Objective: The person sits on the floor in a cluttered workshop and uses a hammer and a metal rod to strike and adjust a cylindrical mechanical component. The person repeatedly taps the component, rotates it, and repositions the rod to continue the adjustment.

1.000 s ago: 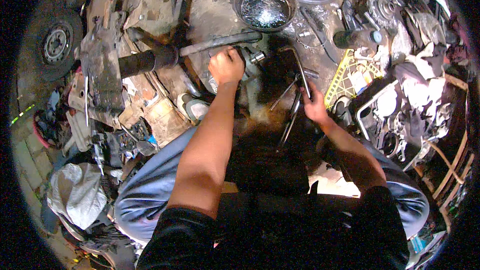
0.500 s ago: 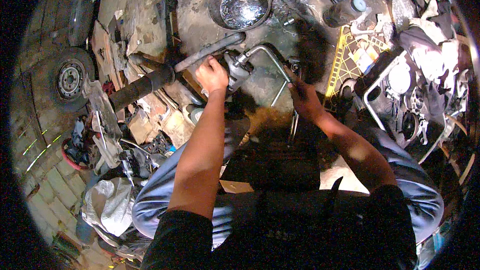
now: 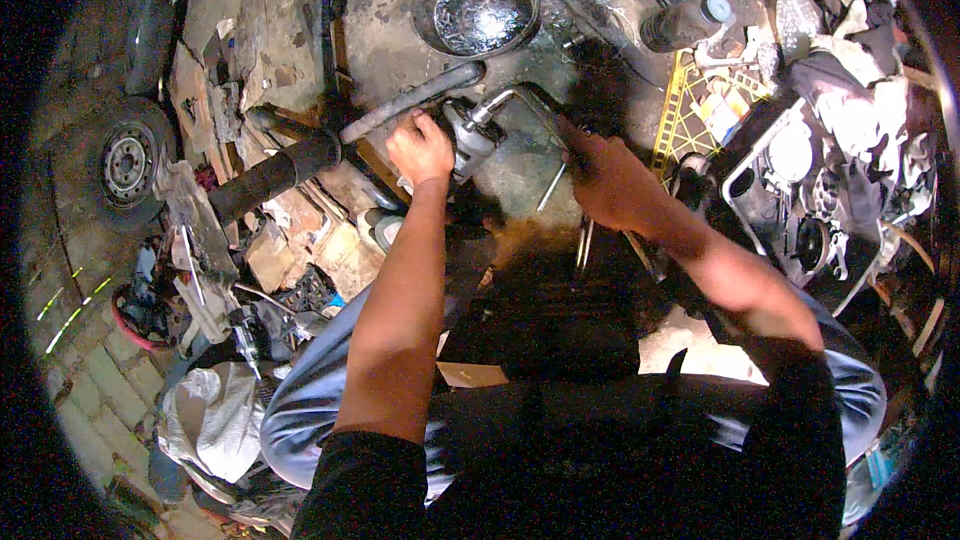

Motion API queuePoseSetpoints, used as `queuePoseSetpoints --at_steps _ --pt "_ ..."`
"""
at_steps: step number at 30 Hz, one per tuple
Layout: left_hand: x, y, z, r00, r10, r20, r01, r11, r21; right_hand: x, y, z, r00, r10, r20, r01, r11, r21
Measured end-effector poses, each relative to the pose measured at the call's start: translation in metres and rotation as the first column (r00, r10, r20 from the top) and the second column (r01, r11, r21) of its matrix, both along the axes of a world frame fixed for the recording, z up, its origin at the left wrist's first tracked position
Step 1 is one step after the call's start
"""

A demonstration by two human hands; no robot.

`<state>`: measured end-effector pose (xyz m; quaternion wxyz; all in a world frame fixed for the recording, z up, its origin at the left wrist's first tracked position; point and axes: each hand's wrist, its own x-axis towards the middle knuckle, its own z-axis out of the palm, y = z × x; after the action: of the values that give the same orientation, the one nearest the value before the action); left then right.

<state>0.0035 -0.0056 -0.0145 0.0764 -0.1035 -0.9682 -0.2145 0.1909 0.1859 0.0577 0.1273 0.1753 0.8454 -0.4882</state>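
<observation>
A wheel (image 3: 128, 162) is seen at far left. A dark tube (image 3: 268, 178) lies slanted, a rounded bar (image 3: 405, 105) near its upper end. The left hand (image 3: 420, 147) is curled against a metal part (image 3: 472, 140); what is gripped cannot be told. A basin (image 3: 422, 15) of dark liquid stands beyond. The bent handle (image 3: 523, 94) is set against the part, its other arm enclosed by the right hand's (image 3: 615, 178) closed fingers. Farther right, a yellow grid (image 3: 667, 125) is noted.
</observation>
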Motion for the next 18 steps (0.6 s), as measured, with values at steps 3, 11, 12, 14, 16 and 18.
queuePoseSetpoints --at_steps 3,11,12,14,16,18 --pt "-0.006 0.002 0.002 0.995 -0.020 0.098 0.022 1.000 -0.010 -0.028 0.027 -0.005 0.987 0.133 0.091 -0.145 0.980 0.139" --pt "-0.001 -0.001 0.003 0.997 0.018 0.070 -0.017 1.000 -0.006 -0.139 0.065 0.040 0.648 0.668 0.367 -0.722 0.692 0.016" --pt "-0.002 -0.003 0.002 0.994 0.019 0.111 -0.019 1.000 0.003 -0.147 0.065 0.053 0.733 0.422 0.533 -0.390 0.903 -0.178" --pt "-0.005 0.000 0.008 0.982 -0.002 0.190 -0.004 1.000 0.030 -0.172 0.061 0.058 0.611 0.428 0.666 -0.293 0.904 -0.311" --pt "-0.005 0.004 0.011 0.981 -0.019 0.192 0.013 0.999 0.032 -0.188 0.073 0.034 0.448 0.374 0.812 0.059 0.894 -0.445" --pt "-0.006 -0.004 -0.005 0.980 0.024 0.196 -0.024 1.000 -0.007 -0.217 0.042 0.071 0.371 0.357 0.857 0.072 0.909 -0.410"
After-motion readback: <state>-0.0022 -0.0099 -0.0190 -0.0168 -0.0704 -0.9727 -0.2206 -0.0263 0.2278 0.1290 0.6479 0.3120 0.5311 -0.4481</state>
